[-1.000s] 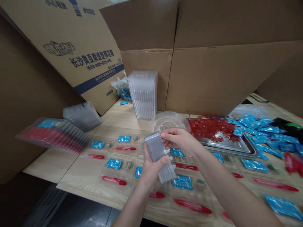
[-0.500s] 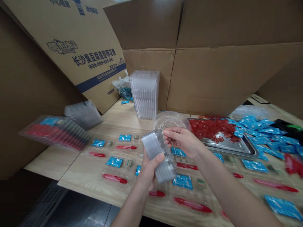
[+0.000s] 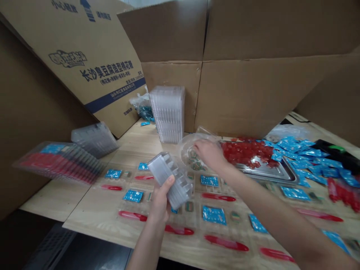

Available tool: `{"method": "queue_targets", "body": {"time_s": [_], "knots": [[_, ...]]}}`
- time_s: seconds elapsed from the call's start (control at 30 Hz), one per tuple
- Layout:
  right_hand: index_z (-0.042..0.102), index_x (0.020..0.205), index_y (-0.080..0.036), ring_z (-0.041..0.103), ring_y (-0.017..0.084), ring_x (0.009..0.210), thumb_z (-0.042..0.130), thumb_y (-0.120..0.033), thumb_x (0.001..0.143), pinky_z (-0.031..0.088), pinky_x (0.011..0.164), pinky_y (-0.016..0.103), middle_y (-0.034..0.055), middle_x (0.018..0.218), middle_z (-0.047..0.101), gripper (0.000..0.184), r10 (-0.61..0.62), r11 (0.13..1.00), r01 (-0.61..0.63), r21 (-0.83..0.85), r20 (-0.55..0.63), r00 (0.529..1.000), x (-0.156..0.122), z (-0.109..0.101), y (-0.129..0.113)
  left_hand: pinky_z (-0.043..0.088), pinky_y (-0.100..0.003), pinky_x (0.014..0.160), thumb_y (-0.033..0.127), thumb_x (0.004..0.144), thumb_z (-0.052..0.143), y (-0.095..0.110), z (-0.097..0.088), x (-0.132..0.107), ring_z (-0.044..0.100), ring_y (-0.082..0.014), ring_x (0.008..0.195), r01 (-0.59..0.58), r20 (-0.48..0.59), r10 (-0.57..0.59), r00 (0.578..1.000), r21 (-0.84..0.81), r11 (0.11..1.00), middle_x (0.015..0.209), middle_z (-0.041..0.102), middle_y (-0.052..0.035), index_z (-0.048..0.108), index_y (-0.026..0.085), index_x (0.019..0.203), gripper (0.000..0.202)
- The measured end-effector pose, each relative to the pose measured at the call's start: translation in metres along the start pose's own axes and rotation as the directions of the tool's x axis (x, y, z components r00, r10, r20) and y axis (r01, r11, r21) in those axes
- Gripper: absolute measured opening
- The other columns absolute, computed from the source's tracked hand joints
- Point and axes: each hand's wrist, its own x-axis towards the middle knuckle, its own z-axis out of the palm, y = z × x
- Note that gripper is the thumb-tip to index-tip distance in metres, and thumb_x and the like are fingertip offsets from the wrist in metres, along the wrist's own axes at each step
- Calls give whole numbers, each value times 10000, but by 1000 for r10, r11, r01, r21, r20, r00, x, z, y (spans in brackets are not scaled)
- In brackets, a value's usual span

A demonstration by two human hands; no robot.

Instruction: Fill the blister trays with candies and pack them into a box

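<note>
- Wooden table: bears rows of clear trays laid out toward the near side, several carrying a sachet and a slim red piece.
- Metal tray: at the right, beyond the rows; bears a heap of glossy red pieces.
- Tall stack of clear trays: stands at the far side, against the cardboard.
- Round clear tub: between the tall stack and the metal tray; small green-edged pieces visible inside.
- Held stack of clear plastic trays: raised above the rows, left of the tub and nearer, tilted, moulded ridges facing right. Judged light, thin-walled and fairly stiff as a block; single trays would likely flex, slide on one another and dent or crack if squeezed. Best hold appears to be across the long sides, midway, with the moulded edge uncovered.
- Left hand: thumb pressed on the stack's near face, fingers curled behind it, partly hidden; grip judged secure.
- Right hand: over the tub, fingers bent downward; whether the fingertips pinch anything cannot be told.
- Blue sachets: heaped at the far right; judged soft, pliable and slick, best lifted by an edge.
</note>
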Motion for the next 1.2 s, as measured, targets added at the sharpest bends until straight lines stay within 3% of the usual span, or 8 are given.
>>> {"method": "queue_targets", "body": {"time_s": [0.1,0.23,0.3,0.37,0.47,0.5,0.73,1.2], "knots": [[651,844,-138,590,201,880,535,-86,798,428,802,305,100,901,665,136,15,1000,-16,25,21,1000,-13,26,-5,519,-403,857,348,632,782,-3,-3,-5,636,-270,1001,40,23,-40,999,29,999,1081,670,-68,517,223,1211,649],[659,877,-186,592,137,772,506,-234,873,443,700,244,23,838,665,160,-20,928,4,372,39,999,-43,24,-40,503,-379,862,310,638,789,-13,-3,-6,631,-252,996,10,116,-17,993,65,998,1107,656,-71,428,248,1307,763],[657,762,-180,577,132,722,548,-235,833,436,660,245,10,754,642,141,-17,837,-35,545,89,996,-50,18,-56,493,-375,871,308,651,782,-17,1,-6,617,-251,1019,0,156,-8,988,47,999,1141,640,-77,398,255,1332,783],[627,710,-171,556,122,652,577,-233,791,437,613,249,-5,684,605,114,63,726,-170,667,182,981,-49,13,-62,484,-373,874,308,662,775,-18,5,-7,606,-256,1036,18,187,-25,982,39,999,1160,629,-86,390,252,1338,780],[601,746,-167,533,100,567,625,-288,744,448,558,244,-31,639,574,123,167,496,-380,781,344,924,-45,10,-57,472,-364,872,296,629,799,-18,10,-11,604,-252,1024,18,208,-29,978,55,998,1153,629,-89,394,251,1333,813],[604,748,-163,534,96,566,641,-314,732,453,562,244,-30,642,578,156,168,457,-412,788,378,910,-45,9,-54,468,-360,873,297,612,809,-17,11,-13,604,-247,1014,9,211,-22,977,61,998,1143,633,-86,401,251,1326,823],[652,702,-154,516,88,554,680,-376,699,433,554,241,-17,613,591,224,131,528,-409,745,404,905,-48,1,-46,461,-352,854,317,583,821,-12,15,-19,612,-220,941,-52,219,29,975,101,994,1072,647,-63,423,255,1293,817],[620,683,-149,498,84,534,653,-370,694,409,531,227,-22,593,570,224,134,522,-405,751,396,908,-44,1,-48,500,-293,785,244,605,815,-12,14,-19,631,-181,898,-87,212,69,975,75,993,1062,655,-42,414,282,1287,792]]}}
